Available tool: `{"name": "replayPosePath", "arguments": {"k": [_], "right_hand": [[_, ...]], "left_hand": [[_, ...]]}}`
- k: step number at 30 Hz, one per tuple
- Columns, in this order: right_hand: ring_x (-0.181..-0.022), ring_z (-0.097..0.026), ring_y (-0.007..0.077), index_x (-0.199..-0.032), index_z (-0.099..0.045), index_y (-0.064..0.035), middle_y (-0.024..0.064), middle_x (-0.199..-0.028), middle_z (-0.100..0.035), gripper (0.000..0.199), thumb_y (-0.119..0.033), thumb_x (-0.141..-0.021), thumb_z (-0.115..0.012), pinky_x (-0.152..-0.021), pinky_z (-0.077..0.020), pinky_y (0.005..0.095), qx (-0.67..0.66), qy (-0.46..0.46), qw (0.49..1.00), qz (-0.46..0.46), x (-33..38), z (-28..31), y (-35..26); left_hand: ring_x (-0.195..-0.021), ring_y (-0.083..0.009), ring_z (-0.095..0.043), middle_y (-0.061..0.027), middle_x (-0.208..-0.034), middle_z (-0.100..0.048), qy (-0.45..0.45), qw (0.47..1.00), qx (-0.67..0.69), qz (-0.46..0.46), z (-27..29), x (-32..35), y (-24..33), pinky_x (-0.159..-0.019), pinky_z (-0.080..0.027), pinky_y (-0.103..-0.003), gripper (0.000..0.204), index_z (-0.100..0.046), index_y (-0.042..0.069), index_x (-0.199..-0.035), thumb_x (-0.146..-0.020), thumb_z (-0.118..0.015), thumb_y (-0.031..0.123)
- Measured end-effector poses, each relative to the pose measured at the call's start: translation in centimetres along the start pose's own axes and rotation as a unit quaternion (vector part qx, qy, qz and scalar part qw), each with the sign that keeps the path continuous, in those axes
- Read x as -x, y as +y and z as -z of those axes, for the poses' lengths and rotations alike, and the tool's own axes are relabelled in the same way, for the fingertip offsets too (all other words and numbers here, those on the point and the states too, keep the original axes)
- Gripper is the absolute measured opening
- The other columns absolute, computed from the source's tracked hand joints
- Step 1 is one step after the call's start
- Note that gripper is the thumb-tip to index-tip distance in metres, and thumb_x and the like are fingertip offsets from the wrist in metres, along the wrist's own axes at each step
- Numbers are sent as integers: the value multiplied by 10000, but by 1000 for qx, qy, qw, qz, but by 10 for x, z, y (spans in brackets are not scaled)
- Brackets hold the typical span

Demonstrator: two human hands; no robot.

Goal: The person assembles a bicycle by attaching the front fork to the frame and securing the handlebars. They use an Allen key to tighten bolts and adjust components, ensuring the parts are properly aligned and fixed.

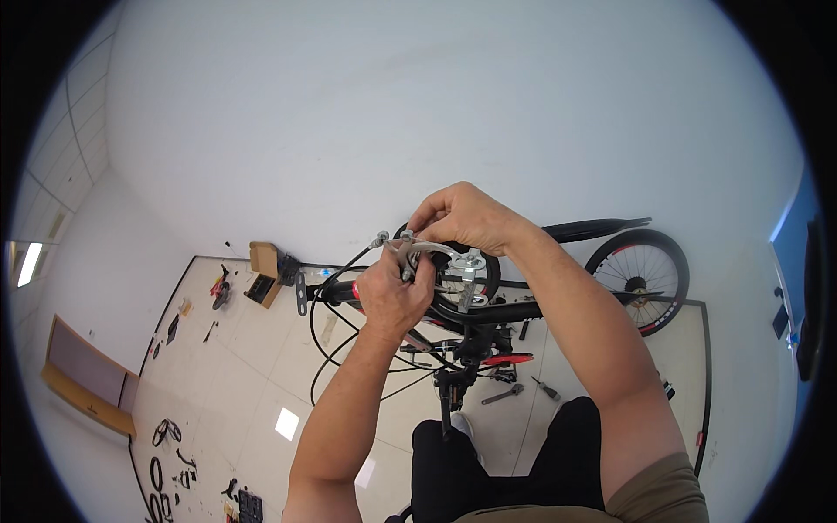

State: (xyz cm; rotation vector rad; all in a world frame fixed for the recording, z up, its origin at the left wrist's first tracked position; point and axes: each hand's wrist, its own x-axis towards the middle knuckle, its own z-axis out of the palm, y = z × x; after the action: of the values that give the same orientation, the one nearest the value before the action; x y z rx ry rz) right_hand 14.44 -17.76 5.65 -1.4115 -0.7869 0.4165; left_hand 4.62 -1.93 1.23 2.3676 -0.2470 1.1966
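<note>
Left hand [394,295] grip's wrapped on the silver brake part [405,249], right hand [468,218] pinching just above; I'd brace left, tweak gently, mind the cable [352,260] left of both.

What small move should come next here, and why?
Perhaps the right hand should gently adjust the small metal fitting at its fingertips, since the left hand is wrapped around the silver brake part and could steady it.
</note>
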Motion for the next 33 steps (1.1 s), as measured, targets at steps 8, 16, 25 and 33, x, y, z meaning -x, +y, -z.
{"name": "replayPosePath", "arguments": {"k": [8, 16, 25, 33], "right_hand": [[-766, -672, 135, -1006, -732, 52, 107, -887, -725, 210, -19, -808, -734, -715, -551, 262, -22, -17, 1000, -10, -3, 4, 2], [-792, -683, 154, -995, -735, 51, 117, -890, -728, 216, 6, -785, -751, -737, -554, 269, -2, -18, 1000, 9, -1, 2, -1], [-776, -680, 159, -967, -739, 56, 125, -864, -724, 232, 12, -742, -775, -711, -553, 271, 6, 9, 1000, 7, -3, -1, 1], [-792, -680, 167, -1018, -721, 72, 140, -892, -719, 297, 6, -733, -775, -724, -555, 284, -4, 3, 1000, -7, -2, 1, 1]], "left_hand": [[-567, -305, -667, -132, -665, -662, 8, 1000, -12, -9, -2, -1, -3, -544, -510, -365, 159, -637, 31, -887, -837, -741, 142], [-554, -298, -654, -129, -651, -648, -1, 1000, -10, -2, -1, -1, -1, -536, -503, -363, 140, -642, 41, -875, -850, -733, 146], [-549, -288, -650, -120, -636, -641, -12, 1000, -24, -6, 0, -1, 1, -539, -507, -368, 225, -617, 25, -837, -821, -766, 193], [-544, -278, -639, -112, -646, -637, -12, 1000, -4, 3, -1, 0, 4, -536, -504, -356, 258, -580, 9, -879, -817, -768, 175]]}}
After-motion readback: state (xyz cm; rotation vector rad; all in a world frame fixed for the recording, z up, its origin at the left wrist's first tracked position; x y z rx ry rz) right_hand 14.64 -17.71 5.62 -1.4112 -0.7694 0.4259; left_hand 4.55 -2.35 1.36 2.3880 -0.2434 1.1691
